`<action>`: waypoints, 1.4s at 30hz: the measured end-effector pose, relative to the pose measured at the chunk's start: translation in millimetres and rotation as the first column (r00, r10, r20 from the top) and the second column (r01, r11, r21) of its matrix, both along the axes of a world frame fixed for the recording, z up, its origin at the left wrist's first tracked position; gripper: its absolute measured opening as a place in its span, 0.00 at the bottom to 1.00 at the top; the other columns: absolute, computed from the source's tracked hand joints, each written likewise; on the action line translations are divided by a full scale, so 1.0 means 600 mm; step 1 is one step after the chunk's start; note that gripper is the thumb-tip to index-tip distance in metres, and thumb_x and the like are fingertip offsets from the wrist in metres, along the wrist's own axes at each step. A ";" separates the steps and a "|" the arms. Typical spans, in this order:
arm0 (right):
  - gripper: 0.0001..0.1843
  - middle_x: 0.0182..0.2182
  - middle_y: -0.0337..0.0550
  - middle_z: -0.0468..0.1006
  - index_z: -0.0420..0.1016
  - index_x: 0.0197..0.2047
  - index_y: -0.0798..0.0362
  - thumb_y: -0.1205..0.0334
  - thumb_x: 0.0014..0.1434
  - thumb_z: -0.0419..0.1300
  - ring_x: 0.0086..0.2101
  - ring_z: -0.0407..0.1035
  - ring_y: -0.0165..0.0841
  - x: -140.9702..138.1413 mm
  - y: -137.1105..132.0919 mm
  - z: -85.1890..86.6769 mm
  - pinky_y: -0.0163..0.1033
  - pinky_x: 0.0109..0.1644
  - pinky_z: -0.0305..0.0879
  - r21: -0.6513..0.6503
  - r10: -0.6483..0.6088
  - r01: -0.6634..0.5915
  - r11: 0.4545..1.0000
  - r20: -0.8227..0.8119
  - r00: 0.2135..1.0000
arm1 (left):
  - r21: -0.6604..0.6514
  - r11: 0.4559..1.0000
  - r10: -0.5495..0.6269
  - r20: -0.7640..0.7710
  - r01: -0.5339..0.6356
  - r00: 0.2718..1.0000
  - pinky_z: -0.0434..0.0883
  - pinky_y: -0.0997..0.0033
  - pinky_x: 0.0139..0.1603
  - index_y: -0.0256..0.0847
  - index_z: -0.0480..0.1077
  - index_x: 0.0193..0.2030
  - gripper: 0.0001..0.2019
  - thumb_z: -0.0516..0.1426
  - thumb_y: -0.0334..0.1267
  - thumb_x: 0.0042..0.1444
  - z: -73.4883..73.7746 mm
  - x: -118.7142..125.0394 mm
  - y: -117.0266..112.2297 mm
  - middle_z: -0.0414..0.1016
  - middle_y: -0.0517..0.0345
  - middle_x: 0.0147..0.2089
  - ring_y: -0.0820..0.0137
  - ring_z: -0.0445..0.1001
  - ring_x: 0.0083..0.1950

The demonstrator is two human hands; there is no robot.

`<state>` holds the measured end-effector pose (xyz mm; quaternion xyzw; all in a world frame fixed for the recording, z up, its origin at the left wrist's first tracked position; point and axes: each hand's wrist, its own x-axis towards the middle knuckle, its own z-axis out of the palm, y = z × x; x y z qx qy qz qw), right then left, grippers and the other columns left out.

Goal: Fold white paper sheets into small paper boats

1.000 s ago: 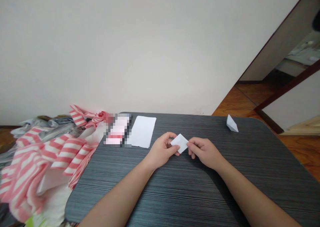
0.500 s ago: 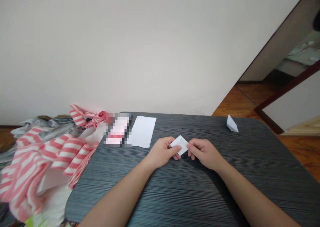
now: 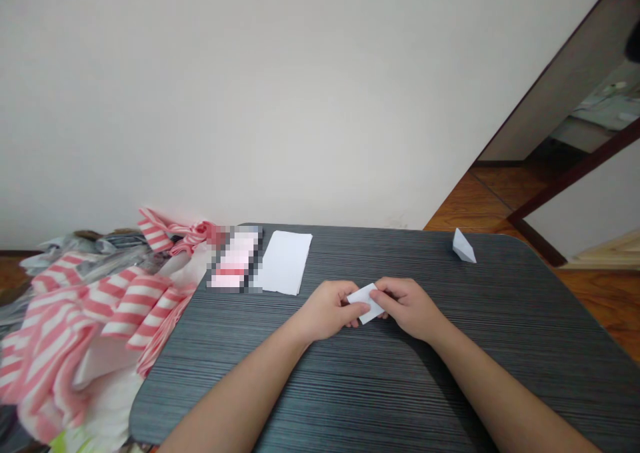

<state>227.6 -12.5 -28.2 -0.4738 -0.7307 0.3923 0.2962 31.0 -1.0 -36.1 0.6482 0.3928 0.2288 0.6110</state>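
Below and right of the frame's centre, the bare left hand [image 3: 327,311] and bare right hand [image 3: 407,306] pinch, in narrow grips, a small, flat, folded white paper piece [image 3: 364,294], upper edge slanting up rightward, long axis unclear, over the dark, streak-grained desk [image 3: 360,386].

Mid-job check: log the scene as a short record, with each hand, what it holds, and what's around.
left hand: pinching a small folded white paper
right hand: pinching the same paper from the other side
table: dark, with fine streaks
far left on table: white sheets beside a pixelated item
far right on table: folded paper shape
left of table: red-and-white striped cloth
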 end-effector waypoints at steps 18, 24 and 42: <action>0.12 0.26 0.40 0.76 0.74 0.30 0.55 0.63 0.62 0.53 0.28 0.68 0.30 -0.002 0.000 0.011 0.34 0.33 0.60 0.098 -0.011 0.006 0.995 0.049 0.999 | 0.141 0.988 -0.043 -0.118 0.060 0.992 0.62 0.78 0.25 0.36 0.69 0.30 0.13 0.52 0.43 0.57 0.014 -0.003 -0.002 0.73 0.58 0.24 0.74 0.71 0.25; 0.14 0.23 0.38 0.73 0.73 0.27 0.55 0.63 0.61 0.52 0.25 0.66 0.29 -0.002 -0.001 0.016 0.34 0.30 0.58 0.121 -0.036 0.028 0.992 0.066 0.997 | 0.140 0.988 -0.054 -0.122 0.070 0.991 0.62 0.78 0.24 0.35 0.69 0.30 0.14 0.53 0.45 0.56 0.022 -0.002 -0.002 0.73 0.58 0.24 0.73 0.71 0.25; 0.18 0.18 0.37 0.71 0.67 0.24 0.54 0.57 0.64 0.49 0.19 0.66 0.27 -0.001 -0.003 0.003 0.32 0.26 0.61 -0.038 0.005 -0.003 0.999 0.046 0.999 | -0.020 0.998 0.064 0.039 -0.063 0.997 0.65 0.77 0.24 0.36 0.67 0.33 0.11 0.55 0.43 0.55 0.002 0.001 0.001 0.70 0.59 0.22 0.74 0.70 0.24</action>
